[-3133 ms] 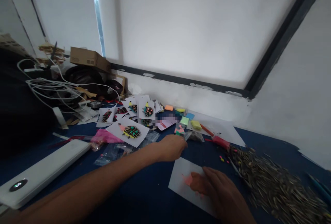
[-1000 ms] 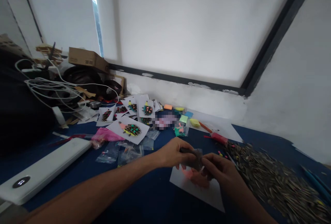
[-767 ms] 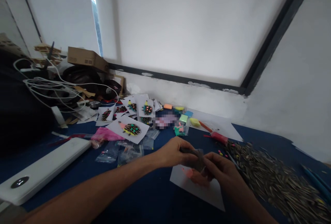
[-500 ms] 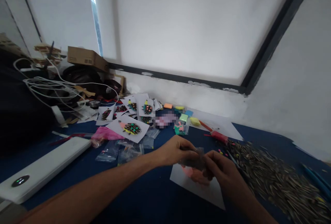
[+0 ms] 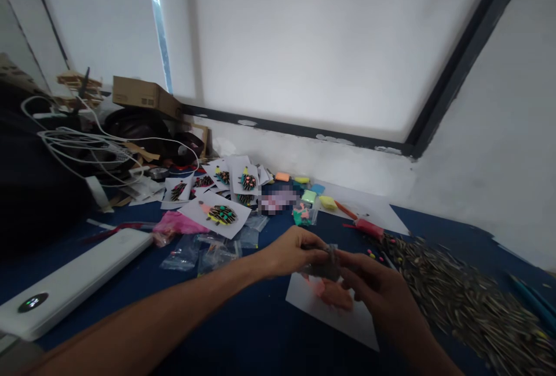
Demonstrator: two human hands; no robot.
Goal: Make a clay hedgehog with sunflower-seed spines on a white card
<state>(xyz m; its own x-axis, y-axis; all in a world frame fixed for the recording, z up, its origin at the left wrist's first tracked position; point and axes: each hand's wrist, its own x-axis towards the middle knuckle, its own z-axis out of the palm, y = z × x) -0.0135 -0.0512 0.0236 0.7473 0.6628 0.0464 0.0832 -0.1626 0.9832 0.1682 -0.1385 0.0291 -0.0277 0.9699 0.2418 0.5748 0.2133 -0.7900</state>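
Observation:
Between my two hands is a small clear plastic bag with something dark and greyish in it. My left hand [image 5: 302,253] pinches one side of the bag [image 5: 328,266], fingers closed. On the other side, the closed fingers of my right hand [image 5: 371,277] grip its edge. Directly beneath lies a white paper card [image 5: 347,327] bearing a flat brown-orange shape [image 5: 336,295] with a pink part at its left, like soft modelling clay. My hands partly cover the card's upper edge.
To the right spreads a large heap of dark, slender, seed-like pieces [image 5: 460,295]. Small coloured clay packs [image 5: 328,203] lie at the back. Left are finished-looking hedgehog cards [image 5: 221,215], clear bags [image 5: 217,257], a white power bank [image 5: 87,272], tangled cables [image 5: 73,138] and a cardboard box [image 5: 143,95].
My right hand has shifted slightly up and left, closer to my left hand, and its fingers have moved along the bag's edge. More of the brown-orange shape shows. My left hand stays nearly still.

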